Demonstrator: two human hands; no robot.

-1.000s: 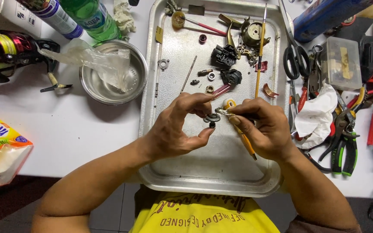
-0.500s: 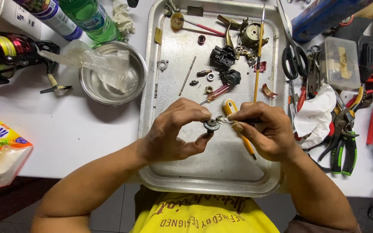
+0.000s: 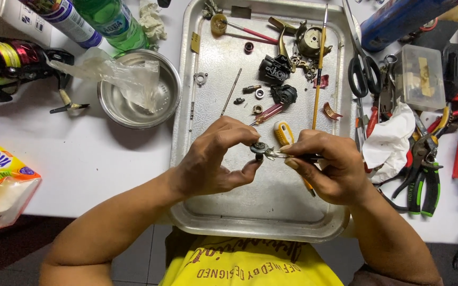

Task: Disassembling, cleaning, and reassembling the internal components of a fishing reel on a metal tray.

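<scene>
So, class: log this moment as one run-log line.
left hand: pinches small gear | right hand: holds thin tool at gear | over metal tray

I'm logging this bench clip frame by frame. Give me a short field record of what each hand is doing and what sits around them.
left hand: left hand pinches a small round gear part between thumb and fingertips
right hand: right hand holds a thin metal tool whose tip meets the part
surface: both hands over a metal tray
on tray: dark small parts, yellow-handled screwdriver, thin brush
left of tray: steel bowl with clear plastic bag
right of tray: scissors, green-handled pliers
</scene>
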